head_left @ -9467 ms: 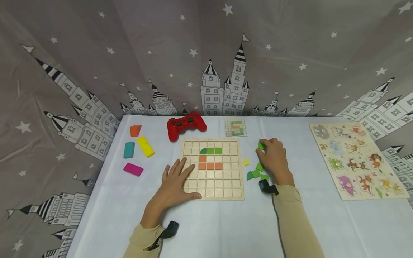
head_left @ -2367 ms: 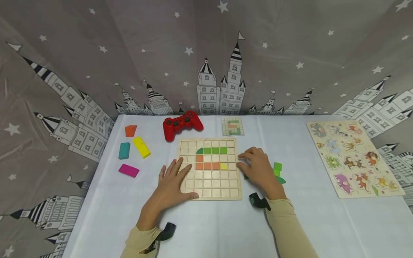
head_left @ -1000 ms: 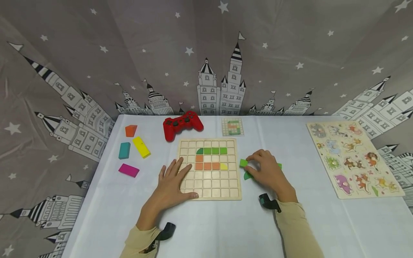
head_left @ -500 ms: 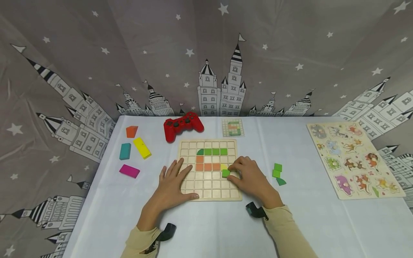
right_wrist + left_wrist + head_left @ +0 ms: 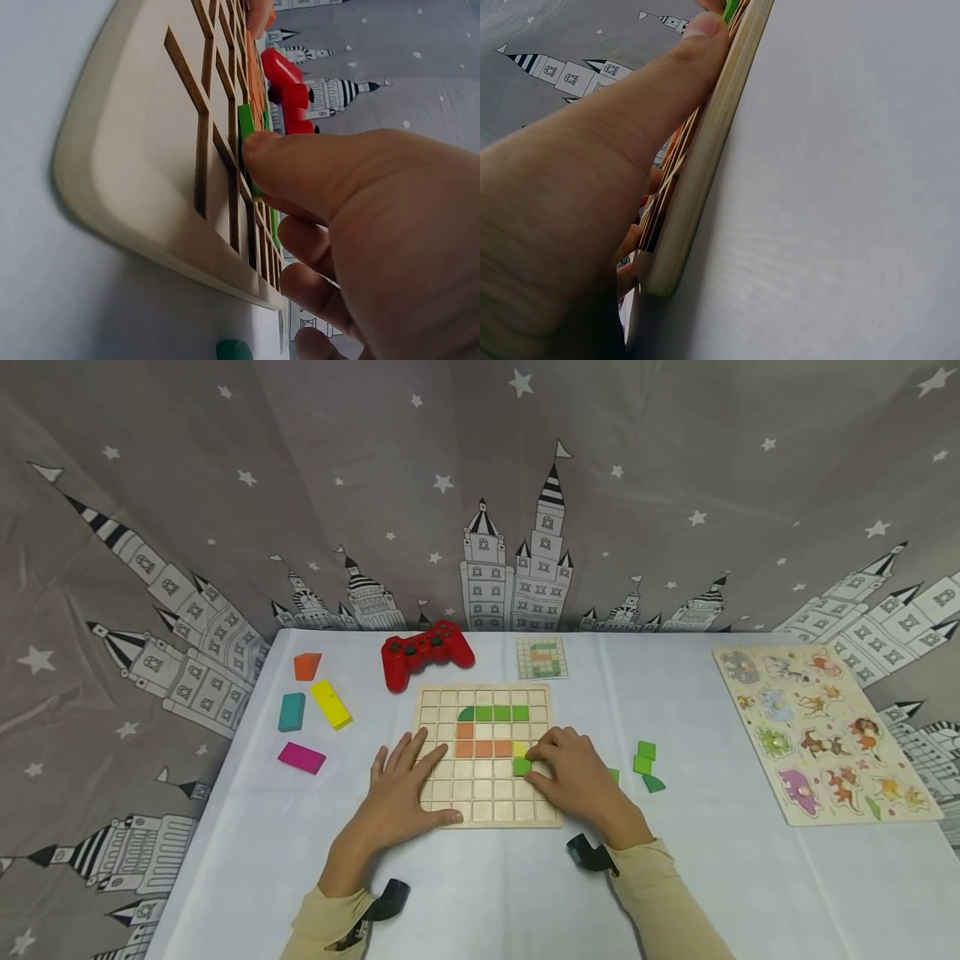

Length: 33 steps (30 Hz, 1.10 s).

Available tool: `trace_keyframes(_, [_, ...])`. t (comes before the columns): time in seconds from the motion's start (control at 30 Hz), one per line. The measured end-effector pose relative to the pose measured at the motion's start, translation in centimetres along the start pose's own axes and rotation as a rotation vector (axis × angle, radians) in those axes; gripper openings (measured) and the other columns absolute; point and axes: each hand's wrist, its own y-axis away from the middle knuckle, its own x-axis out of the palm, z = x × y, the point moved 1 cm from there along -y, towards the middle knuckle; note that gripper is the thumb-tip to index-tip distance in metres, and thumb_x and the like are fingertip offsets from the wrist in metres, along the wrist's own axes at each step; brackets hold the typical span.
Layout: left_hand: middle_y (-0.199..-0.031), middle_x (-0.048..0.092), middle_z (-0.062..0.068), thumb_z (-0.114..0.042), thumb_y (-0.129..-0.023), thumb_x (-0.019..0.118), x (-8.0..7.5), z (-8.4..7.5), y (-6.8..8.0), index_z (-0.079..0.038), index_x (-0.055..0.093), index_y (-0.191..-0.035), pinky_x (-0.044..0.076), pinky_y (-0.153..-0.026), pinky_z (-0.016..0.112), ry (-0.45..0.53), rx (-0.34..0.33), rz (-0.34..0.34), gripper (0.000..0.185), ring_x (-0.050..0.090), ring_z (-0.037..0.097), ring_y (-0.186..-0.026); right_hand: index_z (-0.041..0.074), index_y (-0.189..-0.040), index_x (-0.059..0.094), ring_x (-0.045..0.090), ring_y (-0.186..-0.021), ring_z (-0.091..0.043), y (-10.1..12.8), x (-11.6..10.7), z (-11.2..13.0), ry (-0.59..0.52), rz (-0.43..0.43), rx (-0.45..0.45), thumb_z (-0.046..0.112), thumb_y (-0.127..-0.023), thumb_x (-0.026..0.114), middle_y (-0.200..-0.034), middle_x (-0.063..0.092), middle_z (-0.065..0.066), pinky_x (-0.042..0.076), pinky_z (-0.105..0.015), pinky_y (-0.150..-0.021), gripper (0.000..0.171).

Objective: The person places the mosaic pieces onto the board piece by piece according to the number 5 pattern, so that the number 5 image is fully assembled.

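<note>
My left hand [image 5: 401, 789] rests with spread fingers on the left edge of a wooden grid board [image 5: 487, 810]. My right hand [image 5: 577, 777] pinches a green square tile [image 5: 521, 767] between thumb and finger, at the cell just below a yellow tile [image 5: 519, 749]. In the right wrist view the green tile [image 5: 246, 120] looks slightly tilted against the grid. Orange tiles [image 5: 483, 749] lie left of the yellow one. A dark green rounded tile [image 5: 467, 714] and several green squares [image 5: 502, 713] form a row above. The right fingers partly cover the yellow tile.
Right of the board lie loose green squares [image 5: 642, 765] and a dark green rounded piece [image 5: 654, 783]. Behind the board are a pattern card [image 5: 542, 658] and red game controller [image 5: 427, 652]. Coloured blocks [image 5: 302, 757] lie left; an animal puzzle [image 5: 825, 735] lies far right.
My right hand has carried the green square leftward from beside the board onto the grid. Since the oldest frame, another green square and the yellow tile have joined the board. My left hand stays put.
</note>
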Motion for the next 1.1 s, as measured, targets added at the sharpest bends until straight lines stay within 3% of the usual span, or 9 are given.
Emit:
trace_keyframes(0.5, [-0.171,0.018,0.013,-0.062,-0.071,0.082,-0.03,-0.07,-0.11,-0.021,0.042,-0.157,0.004,-0.123,0.068,-0.001,-0.005,0.010,0.104,0.011,0.038,-0.158,0.014,-0.104,0.079,0.055,-0.093,-0.019,0.04,0.10,0.39,0.040,-0.018,0.005,0.030,-0.089,0.080,-0.102,0.066,0.001,0.043,-0.037,-0.083,0.022])
trace_keyframes(1.1, [-0.171,0.018,0.014,-0.062,-0.072,0.081,-0.08,-0.13,-0.09,-0.020,0.042,-0.157,0.005,-0.122,0.070,-0.007,-0.010,0.018,0.102,0.012,0.040,-0.158,0.017,-0.105,0.081,0.055,-0.093,-0.020,0.20,-0.18,0.23,0.019,-0.008,0.049,0.033,-0.086,0.082,-0.101,0.067,0.002,0.043,-0.038,-0.085,0.025])
